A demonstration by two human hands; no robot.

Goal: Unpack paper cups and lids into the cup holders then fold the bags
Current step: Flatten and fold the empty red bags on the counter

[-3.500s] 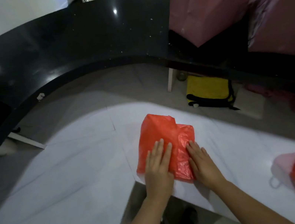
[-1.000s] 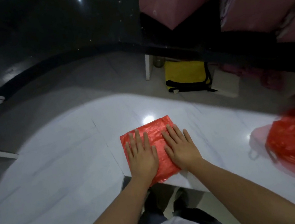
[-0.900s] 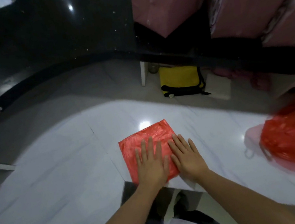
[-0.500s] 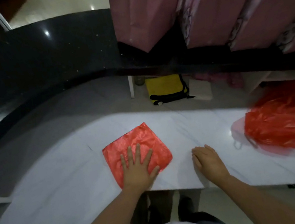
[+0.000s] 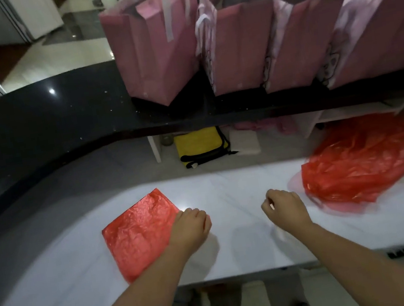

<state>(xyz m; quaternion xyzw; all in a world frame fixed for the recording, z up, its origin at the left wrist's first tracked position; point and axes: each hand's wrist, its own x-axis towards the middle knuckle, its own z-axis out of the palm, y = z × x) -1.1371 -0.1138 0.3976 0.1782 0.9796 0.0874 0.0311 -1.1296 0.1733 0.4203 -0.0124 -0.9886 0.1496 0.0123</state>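
Red folded bag (image 5: 139, 232) lay flat on the white bench (image 5: 238, 248); my left hand (image 5: 190, 228) touched its edge, fingers curled, empty. My right hand (image 5: 285, 207) hovered loosely curled near the crumpled red bag (image 5: 363, 166).

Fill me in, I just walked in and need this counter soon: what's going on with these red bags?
A person is folding red plastic bags on the white counter. One folded bag lies flat, with the left hand at its right edge, fingers curled. The right hand, loosely curled and holding nothing, is beside a crumpled red bag that is not yet folded. Pink paper bags stand on the black ledge behind.
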